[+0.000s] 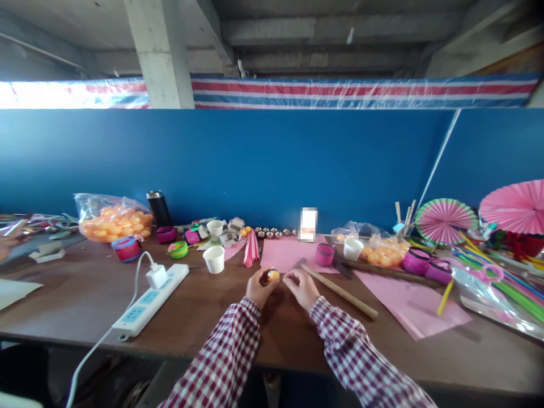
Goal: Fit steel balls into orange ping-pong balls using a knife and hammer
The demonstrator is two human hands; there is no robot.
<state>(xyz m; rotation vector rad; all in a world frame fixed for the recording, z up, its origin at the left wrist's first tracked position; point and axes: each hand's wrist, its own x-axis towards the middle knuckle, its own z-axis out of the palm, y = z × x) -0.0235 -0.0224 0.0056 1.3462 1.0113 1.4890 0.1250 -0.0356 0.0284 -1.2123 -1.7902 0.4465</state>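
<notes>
My left hand (pixel 256 289) is closed around a small ball (pixel 273 275) that looks part orange and part shiny metallic. Just to its right, the fingertips of my right hand (pixel 303 290) are pinched together, apart from the ball. Whatever they pinch, if anything, is too small to make out. Both hands are above the brown table's near-middle part. A wooden-handled hammer (pixel 344 293) lies right beside my right hand. Beyond the hands a pink sheet (pixel 280 249) lies flat, with several shiny metallic balls (pixel 278 233) in a row along its back edge.
A white power strip (pixel 153 303) with a plugged-in charger lies to the left. White paper cups (pixel 213 259), a bag of orange balls (pixel 117 221) and a black flask (pixel 158 208) stand behind. On the right are magenta tape rolls (pixel 416 259), pink scissors (pixel 484 273) and paper fans (pixel 446 222).
</notes>
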